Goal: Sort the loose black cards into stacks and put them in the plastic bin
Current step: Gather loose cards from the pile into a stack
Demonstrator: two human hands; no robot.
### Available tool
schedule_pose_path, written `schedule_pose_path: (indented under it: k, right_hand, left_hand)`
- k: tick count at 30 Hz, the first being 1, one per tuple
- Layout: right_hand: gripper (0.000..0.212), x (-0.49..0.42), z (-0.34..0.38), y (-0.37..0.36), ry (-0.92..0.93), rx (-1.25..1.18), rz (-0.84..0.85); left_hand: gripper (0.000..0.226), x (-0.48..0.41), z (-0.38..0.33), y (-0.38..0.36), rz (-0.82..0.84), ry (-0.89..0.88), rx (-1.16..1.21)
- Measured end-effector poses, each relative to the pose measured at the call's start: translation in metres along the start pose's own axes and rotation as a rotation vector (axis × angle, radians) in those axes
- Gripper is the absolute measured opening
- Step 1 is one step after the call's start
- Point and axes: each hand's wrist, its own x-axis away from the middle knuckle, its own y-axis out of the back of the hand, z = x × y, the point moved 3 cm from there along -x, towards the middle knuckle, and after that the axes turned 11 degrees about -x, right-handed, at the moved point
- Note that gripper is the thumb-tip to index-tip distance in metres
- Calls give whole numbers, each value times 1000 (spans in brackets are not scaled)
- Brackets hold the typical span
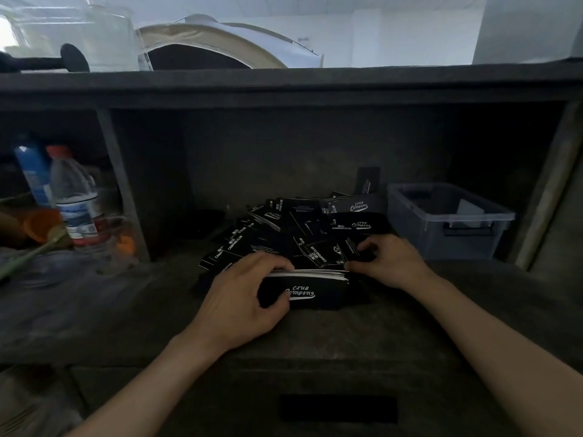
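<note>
A heap of loose black cards [293, 228] with white "Camping Club" print lies on the dark shelf in the middle. In front of it my left hand [239, 298] grips a squared stack of cards [310, 287] standing on its long edge, thumb on the near face and fingers over the top. My right hand [388, 258] meets the stack's right end, its fingertips pinching a loose card from the heap. A clear plastic bin [448, 220] sits to the right of the heap, with a pale card-like piece inside.
One card [367, 181] leans upright against the back wall behind the heap. The left compartment holds a water bottle [75, 200], a blue bottle [33, 171] and orange items. A dark drawer slot [339, 408] lies below the shelf edge.
</note>
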Motion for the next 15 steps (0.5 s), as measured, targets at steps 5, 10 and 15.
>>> schedule_pose_path:
  k: [5,10,15]
  right_hand:
    - [49,0,5,1,-18,41,-10]
    - [28,3,5,12,0,1,-125]
    - [20,2,8,29,203,-444,-303]
  left_hand:
    - [32,0,0,0,35,14,25]
    - [32,-1,0,-1,34,10,44]
    - [35,1,1,0,25,4,60]
